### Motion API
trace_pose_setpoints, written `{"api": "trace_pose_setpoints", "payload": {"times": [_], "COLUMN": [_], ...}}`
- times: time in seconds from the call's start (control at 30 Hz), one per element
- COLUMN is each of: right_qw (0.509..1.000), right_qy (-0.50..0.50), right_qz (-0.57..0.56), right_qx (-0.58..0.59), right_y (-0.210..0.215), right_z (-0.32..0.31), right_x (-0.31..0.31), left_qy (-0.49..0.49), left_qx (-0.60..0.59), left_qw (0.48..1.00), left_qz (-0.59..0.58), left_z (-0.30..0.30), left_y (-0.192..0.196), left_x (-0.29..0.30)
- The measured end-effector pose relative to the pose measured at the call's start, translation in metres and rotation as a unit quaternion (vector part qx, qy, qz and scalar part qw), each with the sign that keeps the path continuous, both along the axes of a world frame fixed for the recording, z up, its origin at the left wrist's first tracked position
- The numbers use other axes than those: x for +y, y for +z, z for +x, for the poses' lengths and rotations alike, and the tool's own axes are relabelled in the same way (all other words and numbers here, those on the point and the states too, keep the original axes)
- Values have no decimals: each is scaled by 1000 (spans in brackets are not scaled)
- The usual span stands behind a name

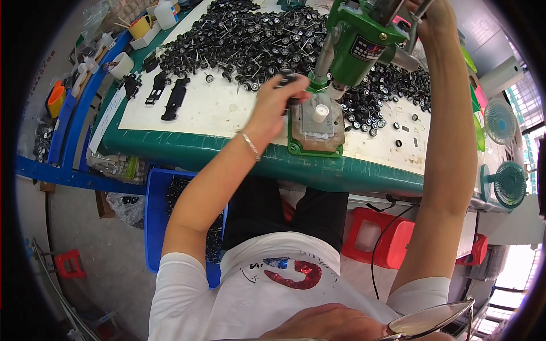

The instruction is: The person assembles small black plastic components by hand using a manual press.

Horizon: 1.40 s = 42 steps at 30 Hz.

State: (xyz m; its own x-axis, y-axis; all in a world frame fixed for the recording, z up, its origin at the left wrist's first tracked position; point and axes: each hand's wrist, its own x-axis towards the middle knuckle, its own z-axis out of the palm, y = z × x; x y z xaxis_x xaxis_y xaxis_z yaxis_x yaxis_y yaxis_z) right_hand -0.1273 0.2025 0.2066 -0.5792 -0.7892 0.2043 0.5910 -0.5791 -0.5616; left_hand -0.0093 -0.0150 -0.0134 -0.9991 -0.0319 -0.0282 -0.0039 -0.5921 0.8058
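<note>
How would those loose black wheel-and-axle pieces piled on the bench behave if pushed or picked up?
The wheel-and-axle pieces look small and probably light: one push would likely scatter many. Round wheels suggest rolling, though the thin axles seem to tangle in the heap, so a pinch may lift several. A lone wheel on the table mat would roll easily.

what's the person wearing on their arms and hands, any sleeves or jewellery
Both forearms are bare, with no gloves. Short white T-shirt sleeves end at the upper arms. The left hand has a thin silver chain bracelet at the wrist. The right hand shows no jewellery, though it is partly cut off by the frame's top edge.
</note>
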Motion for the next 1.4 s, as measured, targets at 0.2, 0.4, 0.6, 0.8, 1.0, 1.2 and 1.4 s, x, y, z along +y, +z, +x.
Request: {"api": "trace_pose_setpoints", "payload": {"times": [0.2,0.4,0.6,0.8,1.0,1.2,1.4], "right_qw": [757,708,651,537,478,696,795], "right_qy": [-571,-574,-428,-345,-339,-380,-294], "right_qz": [238,331,541,611,626,524,464], "right_qx": [214,245,317,469,514,311,259], "right_y": [-28,-105,-180,-215,-228,-203,-192], "right_z": [43,64,115,136,135,125,118], "right_x": [-14,38,49,38,32,19,-23], "left_qy": [5,51,41,-38,-68,-98,-153], "left_qx": [-61,182,200,-43,-6,-82,-16], "left_qw": [950,706,692,870,988,992,984], "left_qz": [-307,-683,-692,-489,-138,-2,-85], "left_z": [3,-2,-9,-1,3,9,15], "left_y": [-5,-27,-24,10,13,9,8], "left_x": [-66,-61,-63,-70,-88,-71,-56]}}
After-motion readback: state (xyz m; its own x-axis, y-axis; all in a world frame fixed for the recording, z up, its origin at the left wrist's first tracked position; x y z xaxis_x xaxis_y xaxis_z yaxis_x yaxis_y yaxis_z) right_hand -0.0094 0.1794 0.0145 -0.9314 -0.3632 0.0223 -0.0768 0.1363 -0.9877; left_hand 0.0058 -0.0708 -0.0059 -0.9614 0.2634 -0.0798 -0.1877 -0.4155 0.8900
